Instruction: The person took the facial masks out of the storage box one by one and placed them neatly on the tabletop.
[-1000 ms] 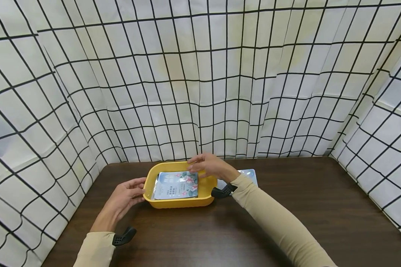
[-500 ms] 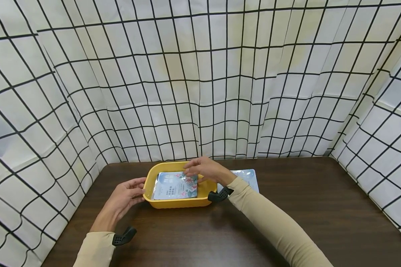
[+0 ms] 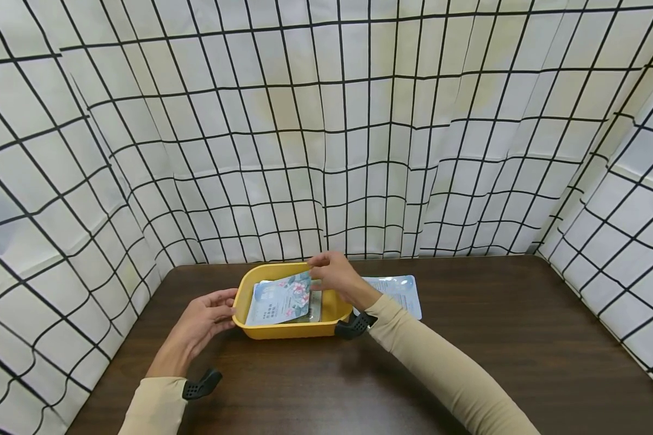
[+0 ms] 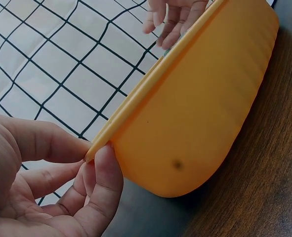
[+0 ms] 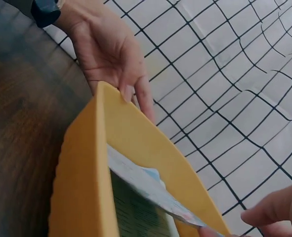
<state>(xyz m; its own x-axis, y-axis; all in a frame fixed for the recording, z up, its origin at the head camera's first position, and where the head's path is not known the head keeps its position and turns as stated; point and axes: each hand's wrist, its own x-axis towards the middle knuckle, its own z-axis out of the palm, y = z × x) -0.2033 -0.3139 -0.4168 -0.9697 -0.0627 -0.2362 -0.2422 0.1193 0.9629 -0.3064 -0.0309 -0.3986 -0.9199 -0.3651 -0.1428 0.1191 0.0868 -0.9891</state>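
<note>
A yellow plastic basin stands near the back of the table. My left hand pinches its left rim between thumb and fingers, as the left wrist view shows up close. Over the basin's right half, my right hand pinches the right edge of a light-blue sachet printed with pink flowers. That edge is raised and the sachet tilts, its left side still low in the basin. Beneath it lies another flat packet, whose greenish printed face shows in the right wrist view.
Just right of the basin a similar light-blue packet lies flat on the dark wooden table, partly behind my right wrist. A white cloth with black grid lines hangs around the back and sides.
My right hand has dipped to the sachet, taken its right edge and raised it, uncovering the packet below. The left hand and basin have stayed in place.
</note>
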